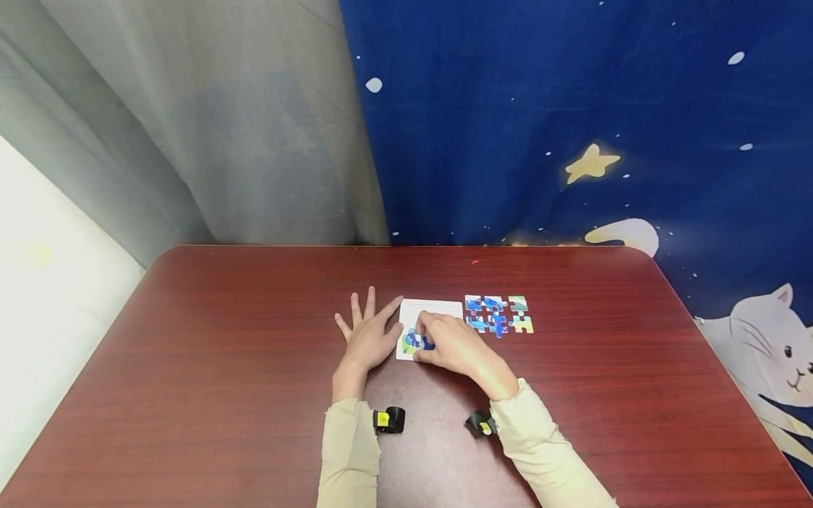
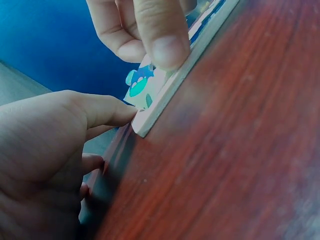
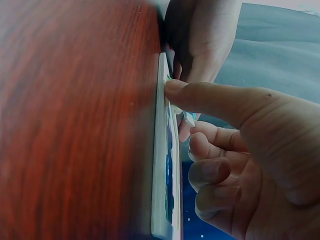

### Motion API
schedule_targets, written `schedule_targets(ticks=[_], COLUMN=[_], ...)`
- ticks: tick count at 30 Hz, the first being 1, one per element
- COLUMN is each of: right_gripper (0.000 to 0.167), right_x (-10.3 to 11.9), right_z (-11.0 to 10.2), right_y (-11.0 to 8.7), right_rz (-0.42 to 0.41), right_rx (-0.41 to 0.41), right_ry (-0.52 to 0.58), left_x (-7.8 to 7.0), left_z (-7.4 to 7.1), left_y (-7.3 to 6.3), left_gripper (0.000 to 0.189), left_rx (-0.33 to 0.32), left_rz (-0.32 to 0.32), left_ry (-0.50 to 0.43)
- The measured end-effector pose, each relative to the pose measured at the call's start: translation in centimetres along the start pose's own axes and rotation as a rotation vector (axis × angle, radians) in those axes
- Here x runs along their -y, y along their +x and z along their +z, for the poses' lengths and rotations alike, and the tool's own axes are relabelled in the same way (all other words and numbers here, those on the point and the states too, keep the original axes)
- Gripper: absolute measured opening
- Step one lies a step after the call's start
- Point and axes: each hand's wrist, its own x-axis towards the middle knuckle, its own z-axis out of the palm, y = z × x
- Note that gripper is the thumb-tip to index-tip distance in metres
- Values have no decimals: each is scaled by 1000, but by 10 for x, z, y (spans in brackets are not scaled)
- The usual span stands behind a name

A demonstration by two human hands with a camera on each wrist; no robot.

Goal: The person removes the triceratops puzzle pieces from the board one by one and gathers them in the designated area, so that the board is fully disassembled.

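Note:
A shallow white puzzle tray (image 1: pixel 438 305) lies on the table, with a blue and green picture part (image 1: pixel 409 341) in its near left corner. My left hand (image 1: pixel 370 340) spreads its straight fingers on the table, the thumb and index finger along the tray's left edge. Over the tray bends my right hand (image 1: pixel 456 343), its thumb (image 3: pixel 182 92) down at the near rim and its fingers curled. A small puzzle piece (image 3: pixel 189 119) tilts up between that thumb and index finger, which pinch it. The right hand hides much of the tray's inside.
Several loose puzzle pieces (image 1: pixel 498 324) lie in two rows just right of the tray. A tiny red scrap (image 1: pixel 475 262) is near the back edge of the dark red table (image 1: pixel 254 423). Grey and blue curtains (image 1: pixel 476 141) hang behind it.

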Motion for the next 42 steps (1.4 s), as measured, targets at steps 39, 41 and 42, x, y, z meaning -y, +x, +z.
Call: schedule_targets(ticks=[39, 41, 42], right_gripper=[12, 12, 11], right_x=[0, 1, 1], right_z=[4, 3, 3], right_y=[4, 4, 4], right_rz=[-181, -176, -173], right_rx=[-139, -133, -129], right_ry=[82, 96, 102], left_x=[0, -1, -1], left_z=[1, 1, 0], left_y=[0, 0, 0], left_gripper=[50, 49, 49], left_rx=[-7, -8, -9], left_rz=[-14, -13, -12], left_ry=[1, -2, -4])
